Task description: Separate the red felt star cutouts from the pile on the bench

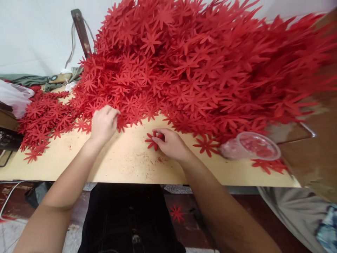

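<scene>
My right hand (172,142) pinches a red flower-shaped cutout (152,140) between thumb and fingers, low over the table. Its narrow petals spread out to the left of my fingertips. Farther left, my left hand (104,121) is at the front edge of a big heap of red flower cutouts (168,77). The fingers of that hand are curled together, and whatever they may hold is hidden. A single flower cutout (206,145) lies to the right of my right hand.
A clear plastic tub (259,146) lies at the right beside a cardboard box (313,151). Red crumbs (147,163) dot the pale tabletop (113,165). A white plastic bag (17,96) hangs at the left. One cutout (177,213) is below the table edge.
</scene>
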